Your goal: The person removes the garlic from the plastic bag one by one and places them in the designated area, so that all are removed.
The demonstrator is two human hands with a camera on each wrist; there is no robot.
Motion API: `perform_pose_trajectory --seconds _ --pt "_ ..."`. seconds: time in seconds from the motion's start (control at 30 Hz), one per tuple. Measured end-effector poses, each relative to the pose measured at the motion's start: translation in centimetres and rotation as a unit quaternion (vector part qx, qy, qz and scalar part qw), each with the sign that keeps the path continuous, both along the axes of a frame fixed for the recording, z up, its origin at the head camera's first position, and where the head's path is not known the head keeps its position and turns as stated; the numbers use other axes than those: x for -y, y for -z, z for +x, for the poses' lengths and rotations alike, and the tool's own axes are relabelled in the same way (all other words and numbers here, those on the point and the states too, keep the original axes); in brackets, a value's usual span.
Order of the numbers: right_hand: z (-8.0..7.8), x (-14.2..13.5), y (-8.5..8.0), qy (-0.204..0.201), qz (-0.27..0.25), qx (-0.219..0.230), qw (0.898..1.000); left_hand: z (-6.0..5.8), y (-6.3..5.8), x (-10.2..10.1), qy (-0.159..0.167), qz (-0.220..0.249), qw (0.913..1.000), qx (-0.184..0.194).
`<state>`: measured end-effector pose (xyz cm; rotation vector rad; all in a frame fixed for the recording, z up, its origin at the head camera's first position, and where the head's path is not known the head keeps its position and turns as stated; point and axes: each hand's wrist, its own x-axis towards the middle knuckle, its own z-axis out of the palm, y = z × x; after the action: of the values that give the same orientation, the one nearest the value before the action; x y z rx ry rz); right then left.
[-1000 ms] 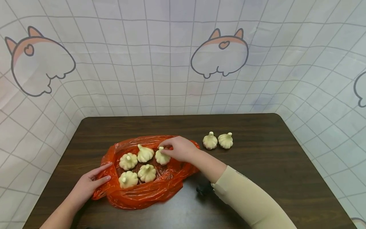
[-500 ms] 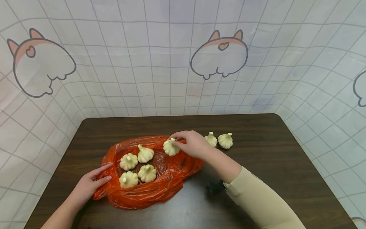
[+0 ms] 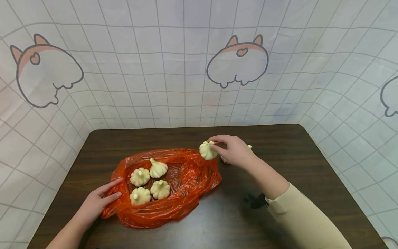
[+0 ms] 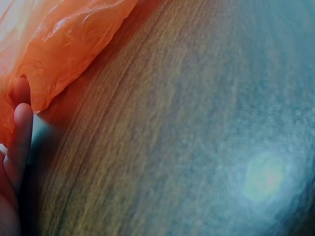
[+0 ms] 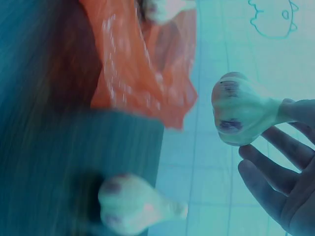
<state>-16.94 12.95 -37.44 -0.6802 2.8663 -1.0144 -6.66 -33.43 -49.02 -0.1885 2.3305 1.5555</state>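
My right hand (image 3: pixel 234 148) pinches a garlic bulb (image 3: pixel 207 150) by its stem, up off the table at the far right corner of the bag. In the right wrist view this garlic bulb (image 5: pixel 243 109) hangs from the thumb and fingertips. An orange plastic bag (image 3: pixel 158 217) lies with its mouth spread wide, several garlic bulbs (image 3: pixel 160 189) inside it. At the bag's left edge my left hand (image 3: pixel 96 204) holds the plastic between thumb and fingers. The left wrist view shows just fingertips (image 4: pixel 22 115) against the orange plastic (image 4: pixel 74 54).
Behind my right hand, further garlic bulbs are mostly hidden; one loose garlic bulb (image 5: pixel 130 204) shows in the right wrist view. The dark wooden table (image 3: pixel 298 166) reaches a white grid-patterned curtain (image 3: pixel 192 76) at its back and sides. A black strap end (image 3: pixel 256 200) hangs at the right wrist.
My right hand has lifted the garlic bulb out of the bag and carried it right and back, now covering most of the two loose bulbs. The left hand stays at the bag.
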Motion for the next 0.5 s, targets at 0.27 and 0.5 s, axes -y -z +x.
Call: perform_pose_trajectory --seconds 0.27,0.5 --pt "0.3 -4.7 -0.8 0.034 0.015 -0.007 0.999 0.0 -0.1 -0.2 0.000 -0.004 1.0000 0.002" --pt "0.7 -9.5 -1.7 0.089 0.024 0.002 0.996 0.0 -0.1 -0.1 0.004 -0.012 0.9999 0.001"
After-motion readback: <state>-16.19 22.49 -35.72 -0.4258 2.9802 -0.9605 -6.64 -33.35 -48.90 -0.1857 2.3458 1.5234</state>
